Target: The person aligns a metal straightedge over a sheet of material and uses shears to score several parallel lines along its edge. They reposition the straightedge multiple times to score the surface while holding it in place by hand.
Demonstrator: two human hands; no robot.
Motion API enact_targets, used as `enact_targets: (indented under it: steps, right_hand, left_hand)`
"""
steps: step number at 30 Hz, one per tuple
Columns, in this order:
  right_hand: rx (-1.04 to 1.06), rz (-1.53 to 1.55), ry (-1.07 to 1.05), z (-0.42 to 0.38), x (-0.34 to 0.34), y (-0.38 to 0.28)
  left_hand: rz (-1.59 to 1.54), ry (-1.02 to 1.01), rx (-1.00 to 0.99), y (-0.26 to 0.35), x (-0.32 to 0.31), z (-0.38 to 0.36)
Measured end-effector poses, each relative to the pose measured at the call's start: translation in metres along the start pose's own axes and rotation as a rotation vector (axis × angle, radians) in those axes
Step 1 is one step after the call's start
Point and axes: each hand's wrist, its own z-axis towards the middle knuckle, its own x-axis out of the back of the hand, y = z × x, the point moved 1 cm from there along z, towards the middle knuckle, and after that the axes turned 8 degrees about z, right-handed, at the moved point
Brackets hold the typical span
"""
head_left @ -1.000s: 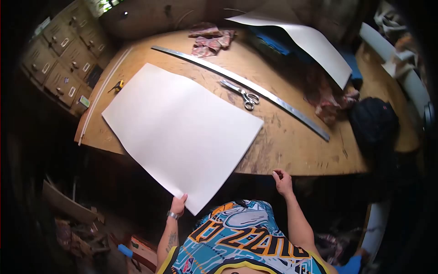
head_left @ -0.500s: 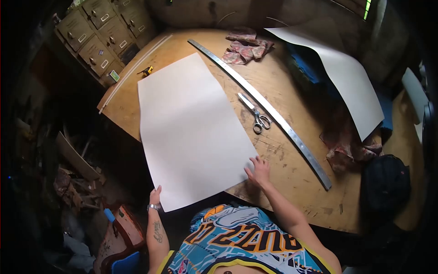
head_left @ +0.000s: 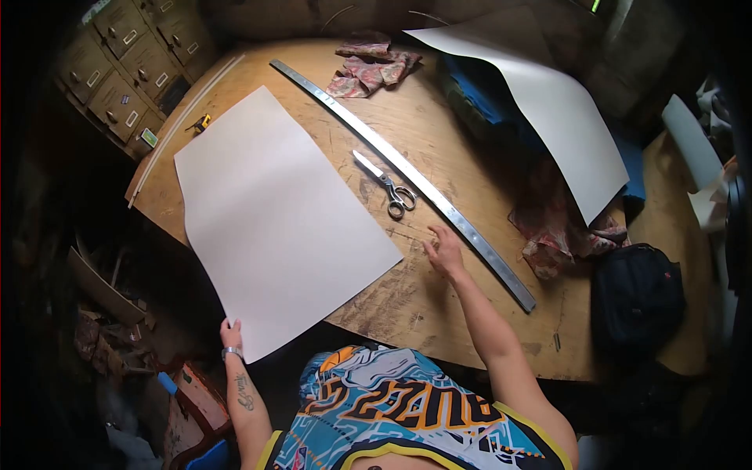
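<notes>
A large white sheet (head_left: 270,211) lies on the wooden table, its near corner hanging past the edge. My left hand (head_left: 231,334) grips that sheet at its lower left edge, thumb on top. My right hand (head_left: 445,252) is over the table to the right of the sheet, apart from it, with its fingers spread and nothing in them. Metal scissors (head_left: 388,186) rest between the sheet and a long metal straightedge (head_left: 415,176), with the blades pointing away from me. The straightedge runs diagonally just beyond my right hand.
A yellow tape measure (head_left: 202,123) and a thin pale strip (head_left: 184,121) lie at the table's far left. Crumpled floral cloth (head_left: 372,66) is at the back. Another curved white sheet (head_left: 560,117) covers blue material at right, near a dark bag (head_left: 638,301). Metal drawers (head_left: 125,66) stand behind.
My right hand has come off the sheet's right corner and moved right. The sheet's far end has shifted slightly left from the straightedge. The whole view has turned a little right.
</notes>
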Motion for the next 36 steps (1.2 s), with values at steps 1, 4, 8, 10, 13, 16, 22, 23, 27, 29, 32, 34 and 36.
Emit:
enact_targets:
  steps: [1, 4, 8, 10, 13, 16, 22, 23, 27, 29, 32, 34, 36]
  right_hand:
    - [0.043, -0.027, -0.032, 0.002, -0.005, -0.003]
    - [-0.029, -0.088, -0.074, 0.020, -0.015, -0.012]
    - [-0.161, -0.439, 0.016, 0.058, -0.015, 0.017]
    - [-0.208, -0.448, -0.088, 0.066, 0.002, 0.043]
    - [-0.193, -0.427, -0.186, 0.067, 0.017, 0.064]
    - [-0.222, -0.265, -0.207, 0.075, 0.015, 0.068]
    - [-0.364, 0.003, -0.189, 0.037, 0.039, -0.026]
    - [-0.401, 0.028, -0.204, 0.026, 0.043, -0.047]
    - [-0.443, 0.128, -0.186, -0.034, 0.025, -0.099]
    - [-0.282, 0.173, -0.146, -0.061, 0.002, -0.106]
    - [-0.594, 0.287, -0.241, -0.077, -0.028, -0.142]
    - [-0.491, 0.241, -0.224, -0.085, -0.052, -0.152]
    - [-0.420, 0.149, -0.214, -0.084, -0.069, -0.158]
  left_hand:
    - [0.091, 0.092, -0.035, 0.001, 0.011, 0.001]
    - [0.371, 0.123, 0.060, 0.016, 0.036, 0.005]
    - [0.641, 0.284, 0.139, 0.075, 0.031, -0.011]
    - [0.647, 0.398, -0.063, 0.103, 0.012, -0.016]
    - [0.568, 0.386, -0.249, 0.148, -0.020, -0.020]
    - [0.517, 0.339, -0.368, 0.183, -0.036, -0.002]
    - [0.545, 0.235, -0.469, 0.248, -0.060, 0.051]
    - [0.545, 0.213, -0.489, 0.256, -0.069, 0.060]
    - [0.522, 0.096, -0.540, 0.289, -0.107, 0.101]
    - [0.419, 0.066, -0.575, 0.308, -0.134, 0.133]
    - [0.271, 0.016, -0.623, 0.358, -0.171, 0.178]
    - [0.230, -0.029, -0.612, 0.391, -0.196, 0.202]
    - [0.345, -0.099, -0.572, 0.410, -0.219, 0.219]
